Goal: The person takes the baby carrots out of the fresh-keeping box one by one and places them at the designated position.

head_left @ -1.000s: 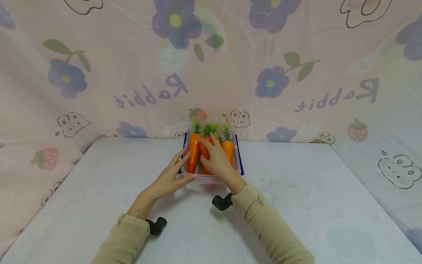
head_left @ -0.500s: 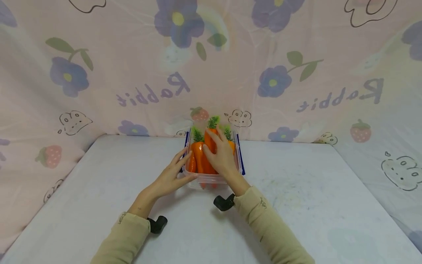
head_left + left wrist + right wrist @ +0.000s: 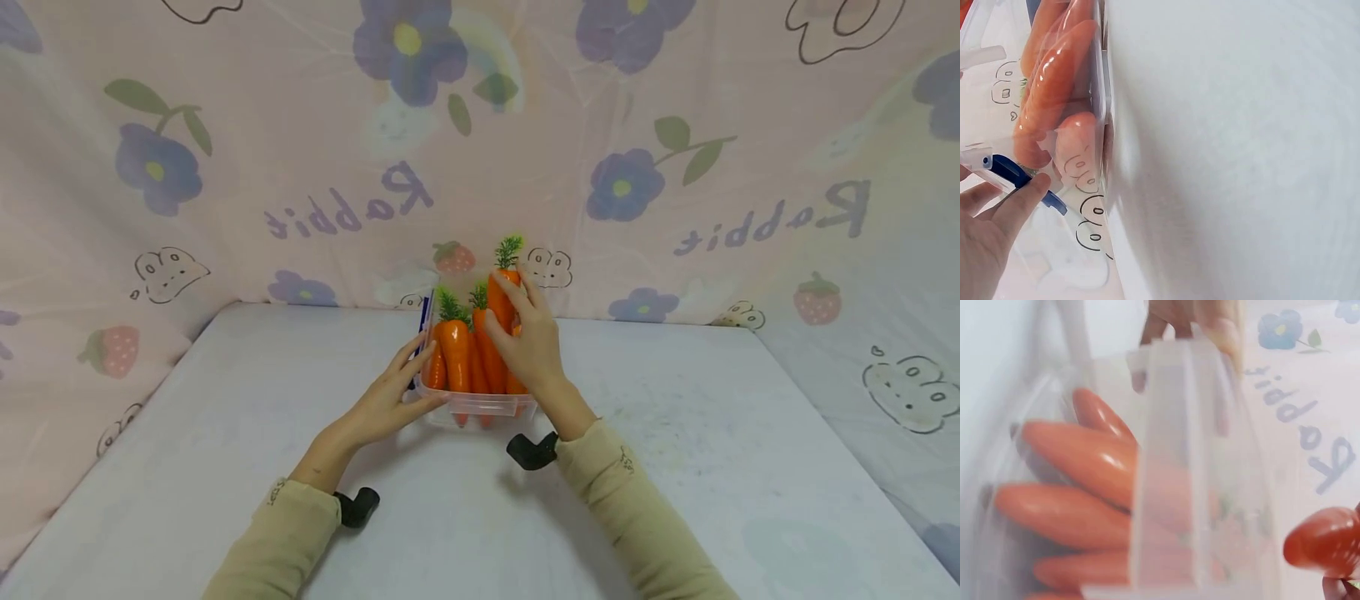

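Note:
My right hand [image 3: 531, 346] grips an orange carrot [image 3: 502, 302] with a green leafy top, upright and raised over a clear plastic box [image 3: 487, 407]. In the right wrist view, the tip of this held carrot [image 3: 1319, 542] shows at the right edge, apart from the box. My left hand [image 3: 382, 410] rests its mostly straight fingers along the box's left side, with the thumb at its front rim. Beside those fingers in the left wrist view is a blue latch [image 3: 1010, 172]. Several other carrots [image 3: 455, 354] lie inside the box. My right forearm and hand hide the box's right side.
The box stands near the back of a white table [image 3: 675, 450]. Behind it hangs a pale cloth [image 3: 510, 150] printed with flowers, strawberries and rabbits. A black wrist-worn piece [image 3: 532, 451] is below my right hand, another [image 3: 357, 508] below my left.
My right hand has moved right and up, pulling a carrot from among the others so it stands above the box. The remaining carrots have shifted. My left hand has stayed at the box.

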`<state>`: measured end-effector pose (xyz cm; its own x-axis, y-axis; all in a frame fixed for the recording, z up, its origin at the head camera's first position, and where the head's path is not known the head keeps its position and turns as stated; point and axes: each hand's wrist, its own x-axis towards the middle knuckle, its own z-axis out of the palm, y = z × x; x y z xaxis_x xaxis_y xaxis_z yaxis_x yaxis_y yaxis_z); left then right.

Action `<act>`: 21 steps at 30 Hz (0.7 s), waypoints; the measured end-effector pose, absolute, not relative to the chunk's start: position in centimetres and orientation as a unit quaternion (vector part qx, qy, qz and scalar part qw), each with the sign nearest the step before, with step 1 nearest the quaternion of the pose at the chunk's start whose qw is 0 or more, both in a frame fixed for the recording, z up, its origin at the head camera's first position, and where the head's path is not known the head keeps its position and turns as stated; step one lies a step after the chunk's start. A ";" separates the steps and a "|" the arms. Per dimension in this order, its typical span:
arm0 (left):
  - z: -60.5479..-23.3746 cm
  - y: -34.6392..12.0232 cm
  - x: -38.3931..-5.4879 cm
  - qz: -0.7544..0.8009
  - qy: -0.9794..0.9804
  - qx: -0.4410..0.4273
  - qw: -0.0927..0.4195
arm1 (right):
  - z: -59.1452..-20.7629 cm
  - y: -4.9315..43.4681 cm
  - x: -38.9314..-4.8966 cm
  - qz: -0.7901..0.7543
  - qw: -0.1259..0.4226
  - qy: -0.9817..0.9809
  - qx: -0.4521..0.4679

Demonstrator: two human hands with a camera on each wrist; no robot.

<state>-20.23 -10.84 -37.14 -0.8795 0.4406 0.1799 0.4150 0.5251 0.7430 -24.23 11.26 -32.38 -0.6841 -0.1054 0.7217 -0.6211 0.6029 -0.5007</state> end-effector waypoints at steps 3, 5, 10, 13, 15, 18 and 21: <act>-37.3 -10.8 -20.3 0.417 0.874 0.248 0.010 | -31.9 12.2 -24.2 0.386 0.334 -0.833 0.211; -37.4 -10.8 -20.4 0.415 0.874 0.251 0.008 | -31.6 12.8 -24.2 0.386 0.334 -0.834 0.209; -37.5 -10.7 -20.4 0.416 0.874 0.249 0.010 | -31.4 14.2 -24.1 0.378 0.336 -0.839 0.200; -37.4 -10.8 -20.4 0.416 0.875 0.248 0.010 | -31.5 14.9 -24.1 0.375 0.335 -0.842 0.192; -37.4 -10.8 -20.4 0.416 0.874 0.251 0.007 | -31.6 15.4 -24.2 0.376 0.335 -0.843 0.188; -37.4 -10.8 -20.4 0.416 0.873 0.254 0.004 | -31.8 16.1 -24.2 0.372 0.337 -0.845 0.184; -37.4 -10.7 -20.4 0.418 0.872 0.255 0.004 | -31.9 16.8 -24.2 0.369 0.334 -0.849 0.177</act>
